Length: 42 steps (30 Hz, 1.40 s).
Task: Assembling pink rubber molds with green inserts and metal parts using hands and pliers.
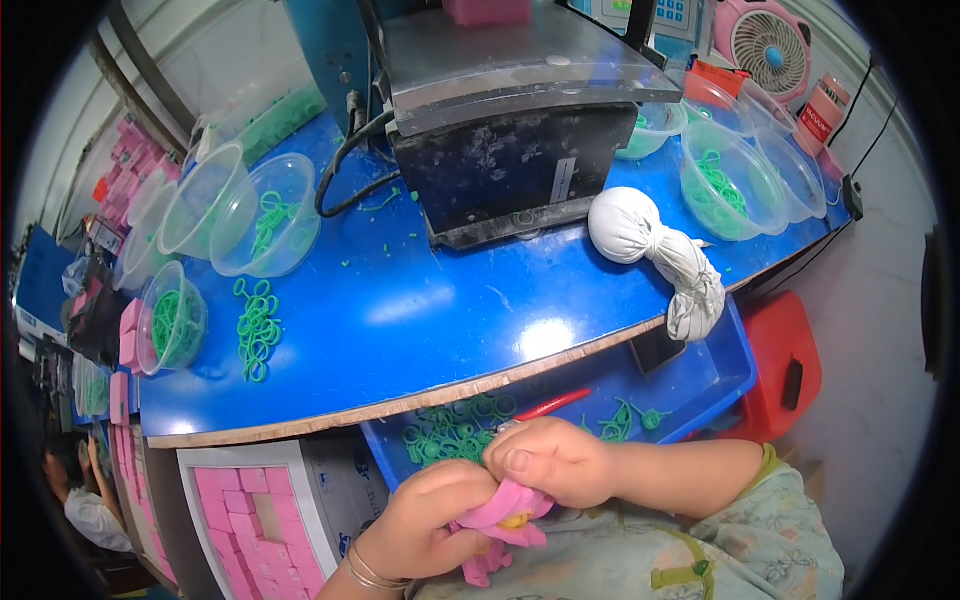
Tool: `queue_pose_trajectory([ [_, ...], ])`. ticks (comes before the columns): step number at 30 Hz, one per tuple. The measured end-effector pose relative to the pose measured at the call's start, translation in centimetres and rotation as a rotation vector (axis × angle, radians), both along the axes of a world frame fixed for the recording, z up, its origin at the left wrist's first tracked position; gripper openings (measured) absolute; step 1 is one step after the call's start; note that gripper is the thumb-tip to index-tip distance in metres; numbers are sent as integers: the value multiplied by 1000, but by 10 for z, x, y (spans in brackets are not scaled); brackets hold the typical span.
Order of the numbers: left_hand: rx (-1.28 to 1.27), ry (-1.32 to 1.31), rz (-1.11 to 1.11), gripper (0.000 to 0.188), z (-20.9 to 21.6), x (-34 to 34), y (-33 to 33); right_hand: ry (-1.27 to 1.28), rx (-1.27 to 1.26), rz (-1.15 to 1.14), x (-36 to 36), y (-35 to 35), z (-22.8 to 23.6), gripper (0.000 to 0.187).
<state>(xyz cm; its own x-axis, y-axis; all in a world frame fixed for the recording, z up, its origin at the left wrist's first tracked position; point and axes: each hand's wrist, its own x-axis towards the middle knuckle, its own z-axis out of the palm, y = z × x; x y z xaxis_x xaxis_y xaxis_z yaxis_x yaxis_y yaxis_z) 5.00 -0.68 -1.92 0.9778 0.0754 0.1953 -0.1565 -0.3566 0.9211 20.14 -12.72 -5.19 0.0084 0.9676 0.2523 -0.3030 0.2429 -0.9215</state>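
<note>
Low in front of me, my left hand and my right hand meet, both closed around a soft pink rubbery piece. Its pink flaps fold outward below my fingers, and a bit of yellow shows in its middle. The fingertips of my right hand pinch its upper end, where what they grip is partly hidden. Just beyond my hands, a blue tray holds tangled green ring-shaped pieces. A red-handled tool lies in the tray, its other end hidden behind my right hand.
A blue table carries a black machine, a tied white cloth bundle, green linked rings and clear bowls. Pink blocks fill a white box. A red bin stands right. Another person sits far left.
</note>
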Motion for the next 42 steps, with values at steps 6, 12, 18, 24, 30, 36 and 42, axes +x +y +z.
queue_pose_trajectory([
  [6, 45, 88, 212, 33, -2, 0, -10, -715, 39, -432, 0, 2, 19, 33],
  [12, 119, 21, 48, 34, 0, 1, -4, 0, -99, -44, -1, 4, -3, 43],
  [18, 181, -55, -25, 32, 0, -1, -1, 132, -2, 130, 0, 9, -9, 44],
  [24, -38, 193, 257, 27, -9, -5, -14, -782, 111, -539, -1, 6, 9, 32],
  [30, 87, 182, 352, 30, -8, -1, -18, -1030, 160, -643, -3, 3, 16, 24],
  [36, 215, -34, 63, 33, 4, 4, -5, -371, -163, -133, 9, 6, 19, 42],
  [42, 134, -36, -14, 29, -2, -2, -2, -123, -101, 55, 8, 5, 0, 46],
])
